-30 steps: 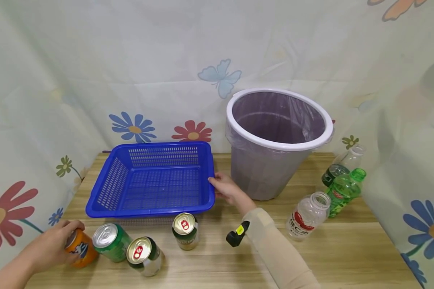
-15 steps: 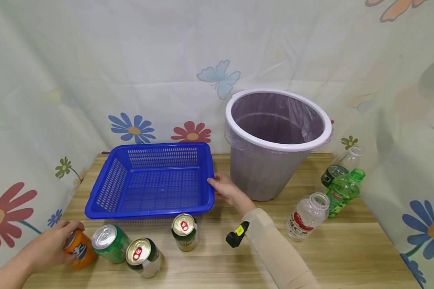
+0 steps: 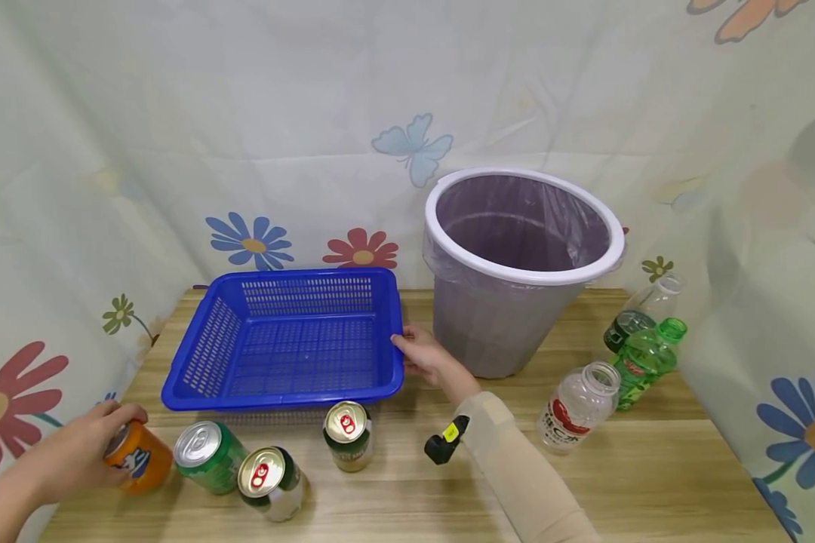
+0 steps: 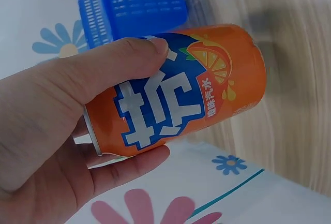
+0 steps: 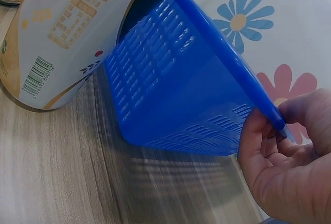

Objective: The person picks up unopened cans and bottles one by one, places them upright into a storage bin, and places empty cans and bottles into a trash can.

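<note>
My left hand point(image 3: 84, 452) grips an orange soda can point(image 3: 143, 461) at the front left, thumb on one side and fingers round the other. In the left wrist view the orange can point(image 4: 217, 74) shows its blue label with white characters; whether its base touches the table is hard to tell. On the right side of the blue plastic basket point(image 3: 299, 400), my right hand point(image 3: 428, 358) pinches the rim between thumb and curled fingers, as the right wrist view also shows. A green can point(image 3: 210, 460) stands beside the orange one, then two gold-topped cans point(image 3: 272, 486), one of them close to the basket's front.
A grey bin point(image 3: 489, 324) with a white rim and a plastic liner stands behind my right hand. To its right are a clear bottle with a red label point(image 3: 573, 411), a green bottle point(image 3: 648, 362) and a clear bottle with a dark label point(image 3: 641, 313). A flowered curtain point(image 3: 299, 166) backs the table.
My left hand and the orange can have shifted slightly left and up in the head view, away from the green can. My right hand and the basket stay where they were.
</note>
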Motion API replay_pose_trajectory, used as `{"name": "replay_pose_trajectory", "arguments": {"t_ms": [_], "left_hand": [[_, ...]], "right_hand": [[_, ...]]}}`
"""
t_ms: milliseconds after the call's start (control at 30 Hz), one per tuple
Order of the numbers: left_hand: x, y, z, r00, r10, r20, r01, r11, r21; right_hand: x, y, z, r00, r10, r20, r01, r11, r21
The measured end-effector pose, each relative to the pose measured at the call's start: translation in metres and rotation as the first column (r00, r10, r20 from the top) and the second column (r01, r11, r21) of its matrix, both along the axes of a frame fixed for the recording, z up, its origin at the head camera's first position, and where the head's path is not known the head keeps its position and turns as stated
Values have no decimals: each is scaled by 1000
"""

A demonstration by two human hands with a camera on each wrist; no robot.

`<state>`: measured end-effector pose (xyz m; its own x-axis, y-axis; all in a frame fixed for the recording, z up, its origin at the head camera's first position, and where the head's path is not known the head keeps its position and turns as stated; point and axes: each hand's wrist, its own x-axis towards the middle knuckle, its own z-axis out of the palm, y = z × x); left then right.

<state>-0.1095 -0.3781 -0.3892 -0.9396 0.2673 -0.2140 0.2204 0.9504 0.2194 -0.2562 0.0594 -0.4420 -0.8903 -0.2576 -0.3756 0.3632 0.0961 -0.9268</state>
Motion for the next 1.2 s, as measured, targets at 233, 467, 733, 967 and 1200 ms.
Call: {"name": "replay_pose_trajectory", "arguments": {"t_ms": [233, 467, 733, 967, 1200], "left_hand": [[-6, -5, 21, 1000, 22, -5, -22, 999, -48], [-13, -10, 47, 993, -16, -114, 0, 990, -141], [-23, -9, 67, 990, -26, -138, -3, 977, -211], [-30, -4, 78, 989, -39, -140, 4, 971, -240], [-36, 7, 92, 987, -70, -145, 38, 976, -213]], "right_hand": [[-2, 1, 2, 1000, -2, 14, 2, 1000, 7], [-2, 2, 3, 1000, -8, 20, 8, 1000, 21], [-2, 1, 2, 1000, -7, 9, 7, 1000, 23], [-2, 0, 0, 1000, -1, 13, 1, 1000, 19], [-2, 0, 1, 1000, -1, 12, 1, 1000, 24]]}}
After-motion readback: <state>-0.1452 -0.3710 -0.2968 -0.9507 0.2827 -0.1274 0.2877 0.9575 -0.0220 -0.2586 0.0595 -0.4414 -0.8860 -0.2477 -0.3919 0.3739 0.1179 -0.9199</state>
